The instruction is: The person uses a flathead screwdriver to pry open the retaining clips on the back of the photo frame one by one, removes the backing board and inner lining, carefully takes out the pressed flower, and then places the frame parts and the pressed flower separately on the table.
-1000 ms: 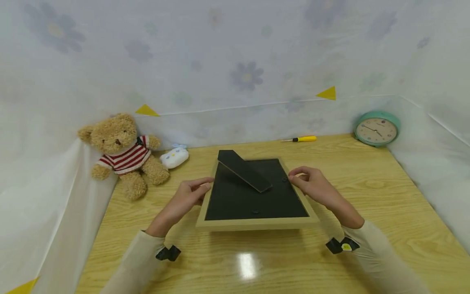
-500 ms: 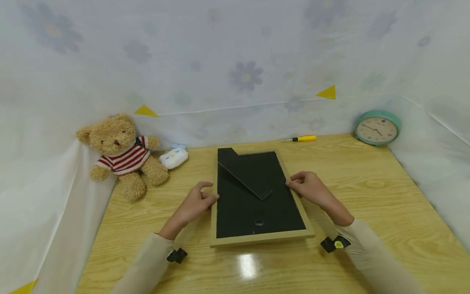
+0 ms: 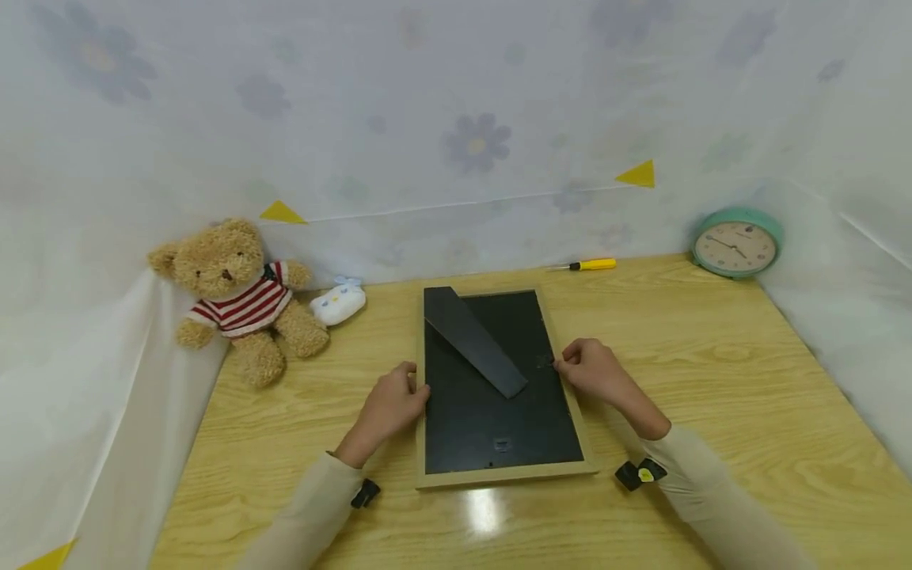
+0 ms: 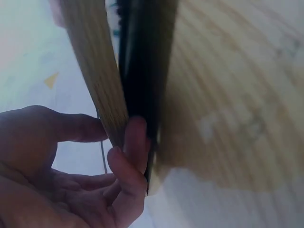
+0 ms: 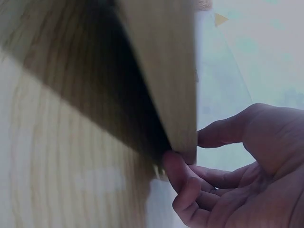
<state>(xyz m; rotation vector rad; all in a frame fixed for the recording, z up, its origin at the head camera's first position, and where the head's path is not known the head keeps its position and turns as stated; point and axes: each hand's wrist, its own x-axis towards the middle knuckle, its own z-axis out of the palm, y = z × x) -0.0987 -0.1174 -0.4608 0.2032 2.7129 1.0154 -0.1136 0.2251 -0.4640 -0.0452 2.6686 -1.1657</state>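
Note:
A picture frame [image 3: 463, 427] with a pale wooden rim lies back side up between my hands. Its black backing carries a slanted stand leg [image 3: 476, 344] and small metal hangers. My left hand [image 3: 387, 408] grips the left edge, thumb on top and fingers curled underneath, as the left wrist view shows at the wooden side [image 4: 97, 71]. On the opposite edge, my right hand [image 3: 598, 370] pinches the rim [image 5: 173, 76] the same way. Both wrist views show a dark gap under the frame, so it is at least partly off the table. Its front side is hidden.
A teddy bear [image 3: 235, 293] in a striped shirt sits at the back left, beside a small white plush [image 3: 338, 304]. A yellow-handled screwdriver [image 3: 594, 264] lies along the back edge. The green clock [image 3: 737, 243] stands at the back right. White curtains [image 3: 470, 79] enclose the table.
The frame's near edge has come down and toward me, so its back now faces up more fully. Both hands moved with it and keep their hold; the left also shifted slightly right.

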